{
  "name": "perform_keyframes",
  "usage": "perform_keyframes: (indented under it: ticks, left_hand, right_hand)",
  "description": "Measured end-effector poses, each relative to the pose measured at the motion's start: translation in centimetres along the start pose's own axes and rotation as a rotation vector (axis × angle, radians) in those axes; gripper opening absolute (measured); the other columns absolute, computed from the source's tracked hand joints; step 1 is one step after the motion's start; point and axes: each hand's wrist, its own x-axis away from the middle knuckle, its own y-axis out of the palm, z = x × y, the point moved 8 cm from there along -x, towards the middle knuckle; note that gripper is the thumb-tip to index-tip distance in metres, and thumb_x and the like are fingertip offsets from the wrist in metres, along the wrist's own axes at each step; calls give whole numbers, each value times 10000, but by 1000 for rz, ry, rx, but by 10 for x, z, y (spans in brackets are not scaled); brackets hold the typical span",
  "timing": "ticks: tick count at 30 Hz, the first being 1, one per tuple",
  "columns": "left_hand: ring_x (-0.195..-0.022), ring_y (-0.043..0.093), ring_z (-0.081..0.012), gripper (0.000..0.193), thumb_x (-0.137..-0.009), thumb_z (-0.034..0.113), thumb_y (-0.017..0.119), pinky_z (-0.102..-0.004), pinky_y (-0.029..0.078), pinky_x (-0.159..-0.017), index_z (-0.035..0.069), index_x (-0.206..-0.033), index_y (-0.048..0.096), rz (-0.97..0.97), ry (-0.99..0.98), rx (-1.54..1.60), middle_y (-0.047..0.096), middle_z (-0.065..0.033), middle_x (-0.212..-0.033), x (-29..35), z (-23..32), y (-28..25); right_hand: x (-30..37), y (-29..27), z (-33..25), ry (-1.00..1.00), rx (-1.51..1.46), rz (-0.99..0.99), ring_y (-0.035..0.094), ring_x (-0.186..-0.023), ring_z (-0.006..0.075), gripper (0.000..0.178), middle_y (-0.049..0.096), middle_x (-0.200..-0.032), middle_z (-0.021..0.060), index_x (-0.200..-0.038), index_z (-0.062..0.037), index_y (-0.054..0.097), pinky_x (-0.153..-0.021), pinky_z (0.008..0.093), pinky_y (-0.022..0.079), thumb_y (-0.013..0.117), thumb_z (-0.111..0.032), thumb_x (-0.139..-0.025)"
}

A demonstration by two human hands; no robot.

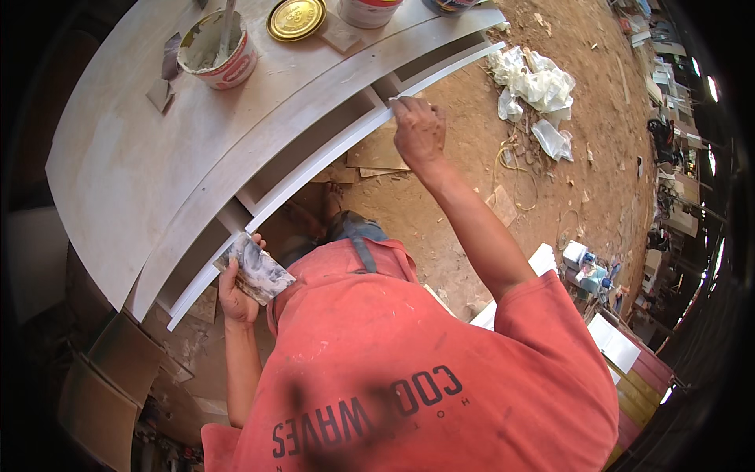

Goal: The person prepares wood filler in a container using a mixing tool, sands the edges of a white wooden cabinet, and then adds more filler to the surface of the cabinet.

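My left hand (pixel 233 299) grips a small flat board (pixel 258 271) smeared with white and grey paste, fingers around its edges. Over at the far end of the pale cabinet (pixel 118 157), my right hand (pixel 421 130) is closed with its fingertips at the white front edge (pixel 311 171). Whatever those fingers pinch is too hidden to name. Open compartments (pixel 314 145) lie behind that edge, split by short dividers. On the cabinet top stands a tub of whitish paste (pixel 232 75) with a stick-like handle (pixel 228 31) rising out of it.
A gold round lid (pixel 296 17), a second tub (pixel 368 11) and scraps of sandpaper-like sheet (pixel 160 94) rest on the top. Crumpled white plastic (pixel 539 82) lies on the dirt floor (pixel 582 181). Brown cardboard (pixel 102 389) is at the lower left.
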Motion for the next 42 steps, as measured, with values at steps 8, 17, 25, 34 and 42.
perform_keyframes:
  ticks: [8,17,25,34,42]
  left_hand:
    - [-1293,511,-309,516,-1022,261,419,-441,438,-1081,-43,-1438,397,15,19,28,520,-201,-1405,9,2,-2]
    - [-1200,581,-314,510,-1004,288,469,-460,472,-1032,-6,-1419,438,221,30,97,530,-185,-1400,65,-2,-59]
    - [-1259,536,-305,503,-999,270,484,-439,447,-1061,-13,-1412,442,287,167,161,529,-188,-1400,105,12,-87]
    - [-1259,547,-268,503,-974,193,503,-385,438,-1061,-67,-1402,450,80,105,-34,561,-203,-1363,72,54,-95]
    - [-1158,623,-259,635,-927,249,606,-358,470,-1001,-45,-1454,406,-548,-124,-717,643,-181,-1280,4,67,-1]
  right_hand:
    - [-13,3,39,168,-21,-57,681,-985,237,320,725,-1087,56,-1070,-152,738,-928,453,432,543,-36,-845]
    - [4,1,34,323,-369,-313,701,-951,343,304,730,-1017,147,-1178,-136,719,-856,401,523,527,-108,-944]
    - [93,-18,-110,175,-1025,-300,640,-1124,280,334,667,-1210,157,-1238,-43,649,-954,361,497,549,10,-924]
    - [119,-27,-203,77,-801,-75,565,-1129,336,451,622,-1217,146,-1273,-64,629,-964,405,471,556,62,-846]
    - [128,-13,-241,230,-463,66,530,-1174,337,573,584,-1258,144,-1309,-82,608,-974,433,456,569,79,-760]
